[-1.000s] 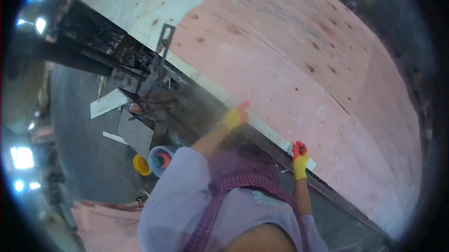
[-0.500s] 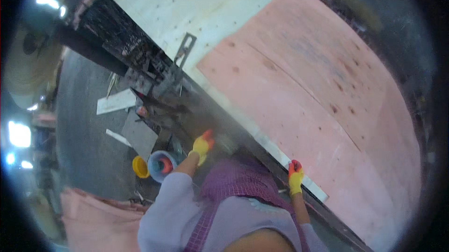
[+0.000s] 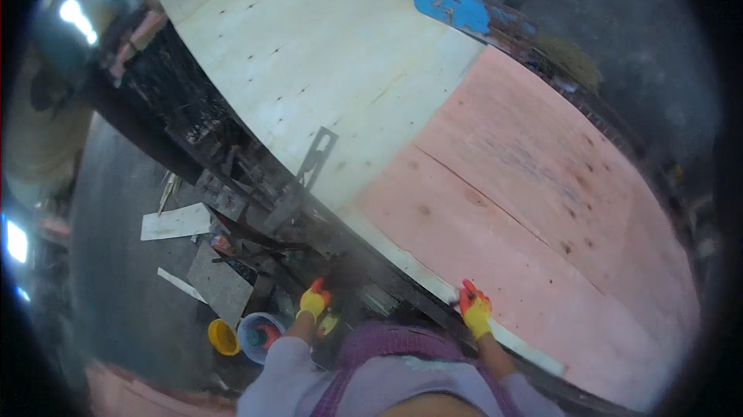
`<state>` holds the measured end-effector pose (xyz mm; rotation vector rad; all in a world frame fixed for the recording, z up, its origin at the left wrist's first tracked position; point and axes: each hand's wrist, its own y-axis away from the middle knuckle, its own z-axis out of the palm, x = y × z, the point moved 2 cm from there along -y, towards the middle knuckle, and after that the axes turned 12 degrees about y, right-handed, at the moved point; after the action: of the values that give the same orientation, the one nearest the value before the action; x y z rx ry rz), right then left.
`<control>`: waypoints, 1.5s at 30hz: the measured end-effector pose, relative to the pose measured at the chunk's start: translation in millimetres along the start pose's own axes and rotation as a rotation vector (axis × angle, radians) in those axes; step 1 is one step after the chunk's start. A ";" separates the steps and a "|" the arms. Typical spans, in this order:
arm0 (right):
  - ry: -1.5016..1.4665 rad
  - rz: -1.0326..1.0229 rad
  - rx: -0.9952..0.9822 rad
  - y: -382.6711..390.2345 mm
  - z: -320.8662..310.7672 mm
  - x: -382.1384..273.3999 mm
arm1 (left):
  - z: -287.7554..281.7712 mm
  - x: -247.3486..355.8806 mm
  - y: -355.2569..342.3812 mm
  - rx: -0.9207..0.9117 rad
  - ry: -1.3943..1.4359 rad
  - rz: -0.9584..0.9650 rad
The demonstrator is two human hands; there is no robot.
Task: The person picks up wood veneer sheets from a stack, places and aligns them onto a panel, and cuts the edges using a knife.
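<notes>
My right hand [image 3: 474,310], in a yellow glove with red-orange fingers, rests at the near edge of a pink veneer sheet [image 3: 511,208]. Its fingers look stretched out over that edge. A pale strip [image 3: 526,349] runs along the edge beneath it. My left hand [image 3: 313,302], gloved alike, hangs low beside the dark machine frame, fingers drawn together. Whether it holds anything is too blurred to tell. Close below it is a small yellowish thing [image 3: 328,323] of unclear kind. A cream veneer sheet [image 3: 309,53] adjoins the pink one.
A slotted metal bracket [image 3: 317,155] stands at the sheet's edge. Dark machine parts [image 3: 232,192] line the left side. A pale bucket [image 3: 249,346] with something red inside, a yellow tub [image 3: 222,337] and board offcuts [image 3: 176,222] are on the floor. Pink sheets [image 3: 147,394] lie lower left.
The whole view has shifted, bringing more of the cream sheet into sight. My right hand has slid away along the edge, its fingers straightening from a curl. My left hand is lower in the picture.
</notes>
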<state>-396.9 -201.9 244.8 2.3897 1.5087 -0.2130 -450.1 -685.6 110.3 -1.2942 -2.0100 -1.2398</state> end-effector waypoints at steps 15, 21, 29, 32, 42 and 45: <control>-0.155 -0.581 0.089 -198.5 111.2 -276.1 | -161.6 25.5 -94.6 0.081 0.467 -0.406; -0.338 -0.639 -0.015 -348.5 173.7 -425.9 | -194.0 -95.7 -130.2 0.186 0.574 -0.211; -0.730 -0.155 0.053 -469.5 188.2 -646.1 | -263.5 -183.7 -118.0 0.316 0.592 -0.310; -0.226 -0.342 0.186 -444.7 267.8 -681.6 | -285.0 -203.2 -147.0 0.400 0.701 -0.407; -1.134 -0.107 -0.453 -490.3 265.7 -662.1 | -305.7 -146.1 -318.7 0.230 0.715 -0.228; -1.208 0.065 -0.451 -564.6 265.5 -598.0 | -329.8 -133.1 -348.5 0.161 0.662 -0.185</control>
<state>-1155.2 -575.3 65.1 1.4107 0.7528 -0.9593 -727.8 -1089.0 20.5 -0.5229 -1.7090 -1.3300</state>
